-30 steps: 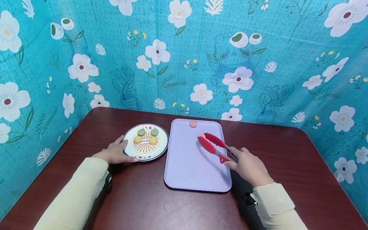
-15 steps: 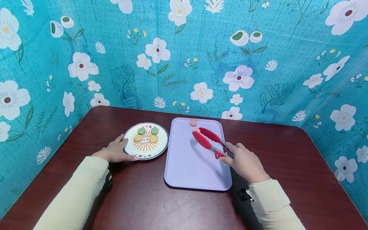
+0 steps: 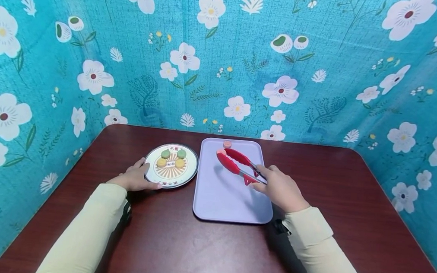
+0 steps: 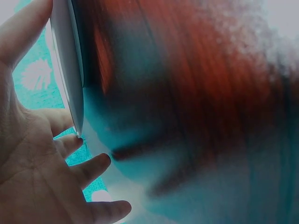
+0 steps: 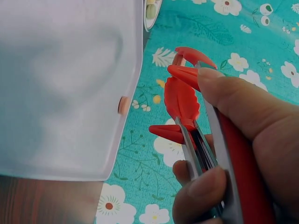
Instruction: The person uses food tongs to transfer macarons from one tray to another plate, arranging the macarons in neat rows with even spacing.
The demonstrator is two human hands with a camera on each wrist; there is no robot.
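My right hand (image 3: 282, 189) grips red-tipped metal tongs (image 3: 233, 167) over the purple tray (image 3: 232, 202). Between the tong tips is a small pink macaron-like disc (image 3: 221, 153), its edge also showing in the right wrist view. A second pink disc (image 3: 227, 144) lies at the tray's far edge. To the left, my left hand (image 3: 137, 178) rests at the near left rim of a round patterned plate (image 3: 171, 182), thumb along the front and fingers spread at the side. Two green discs (image 3: 181, 153) and two yellow discs (image 3: 179, 163) sit on this plate.
The plate and tray stand side by side on a dark red-brown wooden table (image 3: 200, 256). A blue flowered cloth (image 3: 209, 66) hangs behind the table and along both sides.
My right hand has carried the tongs and the pink disc leftward and slightly away from me over the tray. The left hand stays at the plate's rim.
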